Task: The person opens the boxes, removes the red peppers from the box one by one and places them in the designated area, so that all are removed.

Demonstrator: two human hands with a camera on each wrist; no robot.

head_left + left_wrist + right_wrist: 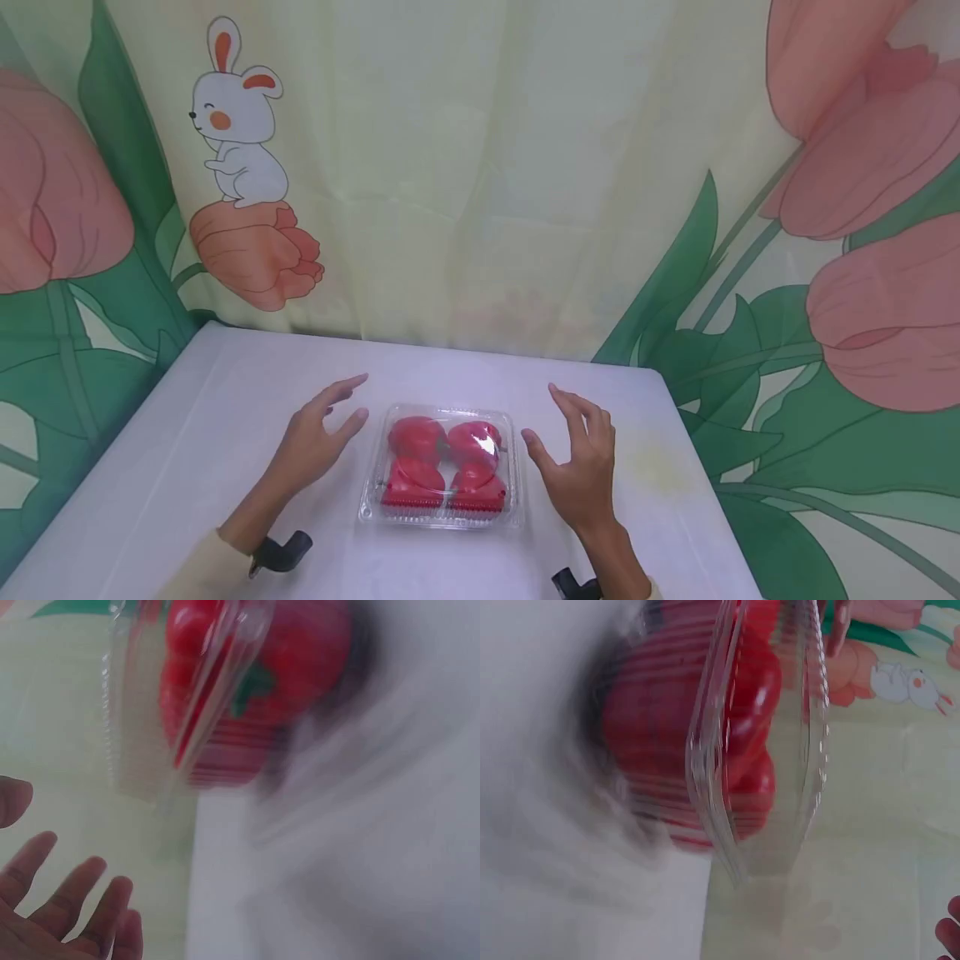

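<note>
A clear plastic clamshell box (pixel 438 518) sits on the white table with its lid down. Through its walls show several glossy red vegetables (pixel 415 483) that look like bell peppers; one has a green stem (pixel 253 688) in the left wrist view. My left hand (pixel 307 446) hovers to the left of the box, fingers spread and apart from it. On the other side, my right hand (pixel 581 467) is raised with fingers loosely bent, also not touching the box. Neither hand holds anything. At the right wrist view's edge only fingertips (pixel 949 934) of the right hand appear.
The white tabletop (pixel 247 375) reaches back to a pale curtain (pixel 525 208) printed with tulips and a rabbit. Dark wrist-worn devices (pixel 281 552) sit at both wrists, just above the table in the head view.
</note>
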